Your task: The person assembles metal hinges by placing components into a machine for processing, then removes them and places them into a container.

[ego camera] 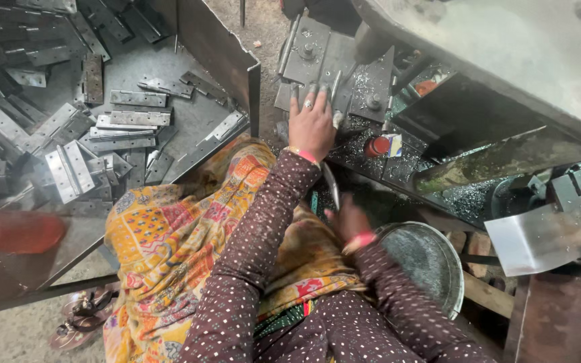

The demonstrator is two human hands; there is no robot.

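Our left hand (312,124), at upper centre of the frame, lies flat with fingers spread on the grey press bed (334,64), fingertips touching a narrow metal strip (335,86) seated there. We judge this the loading step: the workpiece is being positioned on the die. Our right hand (349,220), lower centre, curls around a thin curved metal piece (331,187); its grip is blurred. Beside it stands a round metal pan (432,262). Finished hinges (68,168) fill the tray (220,50) at upper left.
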